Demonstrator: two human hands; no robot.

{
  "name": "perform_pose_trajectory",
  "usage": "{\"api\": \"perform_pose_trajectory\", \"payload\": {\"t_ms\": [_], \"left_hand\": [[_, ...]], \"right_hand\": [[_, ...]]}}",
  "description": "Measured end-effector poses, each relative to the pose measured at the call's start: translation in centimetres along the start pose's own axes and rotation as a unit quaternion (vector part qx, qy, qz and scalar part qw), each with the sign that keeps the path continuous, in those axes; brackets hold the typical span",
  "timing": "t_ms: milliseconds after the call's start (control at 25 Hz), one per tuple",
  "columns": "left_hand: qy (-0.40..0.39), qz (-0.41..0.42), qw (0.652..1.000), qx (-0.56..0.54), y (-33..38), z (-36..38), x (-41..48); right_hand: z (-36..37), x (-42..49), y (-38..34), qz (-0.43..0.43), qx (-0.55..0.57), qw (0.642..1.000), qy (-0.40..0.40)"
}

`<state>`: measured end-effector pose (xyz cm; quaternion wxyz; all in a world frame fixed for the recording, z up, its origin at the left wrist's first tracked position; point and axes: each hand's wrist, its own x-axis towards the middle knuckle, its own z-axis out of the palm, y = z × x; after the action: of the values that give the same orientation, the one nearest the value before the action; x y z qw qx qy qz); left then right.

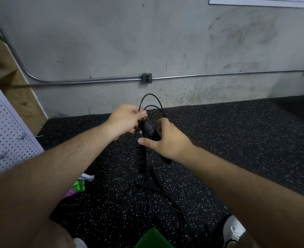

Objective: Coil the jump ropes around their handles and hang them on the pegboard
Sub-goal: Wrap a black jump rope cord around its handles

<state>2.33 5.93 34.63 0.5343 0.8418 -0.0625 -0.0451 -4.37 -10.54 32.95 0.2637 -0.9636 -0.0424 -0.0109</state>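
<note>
A black jump rope is held in front of me over the speckled floor. Its two black handles (148, 129) sit side by side between my hands. My right hand (167, 140) grips the handles, thumb across them. My left hand (126, 120) pinches the thin black cord (154, 102) at the handles' upper end, where it loops up and over. More black rope and another handle (141, 165) lie on the floor below. The white pegboard (6, 133) stands at the left edge.
A grey concrete wall (165, 42) with a metal conduit and an outlet box (146, 78) runs behind. Green and pink items (77, 188) lie on the floor at lower left. My white shoe (234, 228) and a green object (153, 238) are at the bottom.
</note>
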Motion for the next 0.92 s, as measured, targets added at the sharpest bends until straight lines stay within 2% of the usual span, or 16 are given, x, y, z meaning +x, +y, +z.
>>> {"api": "perform_pose_trajectory", "payload": {"t_ms": [80,160,240,360,400,440,480,520,560,640,720,840,920], "left_hand": [[0.026,-0.027,0.998,-0.051,0.4,0.1,-0.2],[0.046,-0.051,0.993,-0.099,0.6,0.0,-0.2],[0.046,-0.066,0.988,-0.132,0.8,-0.1,-0.3],[0.012,-0.087,0.985,-0.146,0.3,-0.5,-0.7],[0.005,-0.086,0.993,-0.079,0.0,-0.8,-0.8],[0.012,-0.067,0.995,0.072,-0.3,-1.4,-0.9],[0.035,-0.029,0.965,0.258,-0.4,-2.0,-0.9],[0.070,0.024,0.910,0.408,-0.3,-2.4,-1.1],[0.083,0.094,0.876,0.466,-0.2,-2.4,-1.5],[-0.015,0.197,0.870,0.452,-0.2,-2.0,-2.1],[-0.104,0.229,0.840,0.481,-0.6,-0.5,-2.9],[-0.068,0.262,0.818,0.508,-2.1,1.0,-2.3],[-0.040,0.271,0.813,0.513,-2.1,0.7,-1.7]], "right_hand": [[1.2,-0.6,-0.6,0.012,-0.104,0.991,0.082],[2.2,-1.0,-1.3,0.003,-0.167,0.980,0.109],[3.0,-0.9,-1.3,-0.007,-0.166,0.981,0.098],[2.6,-0.3,-0.4,-0.026,-0.100,0.992,0.066],[2.2,-0.2,-0.2,-0.031,-0.106,0.992,0.058],[1.8,0.0,0.0,-0.037,-0.124,0.990,0.051],[1.3,0.1,0.2,-0.042,-0.145,0.988,0.046],[0.9,0.4,0.6,-0.049,-0.165,0.984,0.043],[0.6,0.5,0.9,-0.058,-0.184,0.980,0.040],[0.1,0.8,1.4,-0.087,-0.208,0.974,0.037],[0.1,0.9,1.6,-0.128,-0.215,0.967,0.038],[0.7,0.6,1.0,-0.153,-0.223,0.962,0.047],[0.7,0.5,1.2,-0.122,-0.215,0.966,0.078]]}}
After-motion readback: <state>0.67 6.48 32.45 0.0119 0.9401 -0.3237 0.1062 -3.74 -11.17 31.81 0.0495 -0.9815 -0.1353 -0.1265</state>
